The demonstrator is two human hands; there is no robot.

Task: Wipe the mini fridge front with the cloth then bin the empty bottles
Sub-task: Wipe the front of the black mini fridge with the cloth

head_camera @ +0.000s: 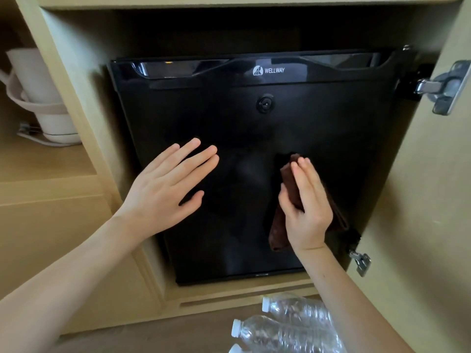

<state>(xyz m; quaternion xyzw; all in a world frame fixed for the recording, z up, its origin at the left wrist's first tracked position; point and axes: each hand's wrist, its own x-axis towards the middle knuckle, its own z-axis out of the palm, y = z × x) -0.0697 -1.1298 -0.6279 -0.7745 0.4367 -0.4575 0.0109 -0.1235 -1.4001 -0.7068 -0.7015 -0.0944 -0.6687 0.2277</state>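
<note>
Wiping step: my right hand (305, 207) presses folded brown cloth (277, 225) on glossy black mini fridge door (254, 118); my left hand (165, 184) flat, fingers spread, empty; next sweep left, clear plastic bottles (288, 324) near, unbinned

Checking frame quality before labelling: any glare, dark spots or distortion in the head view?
Head view: sharp overall; glare streaks on the fridge top trim, door face near black so the cloth under the right hand barely separates; cabinet edges bow from the wide lens; bottles cut off at the bottom.
</note>
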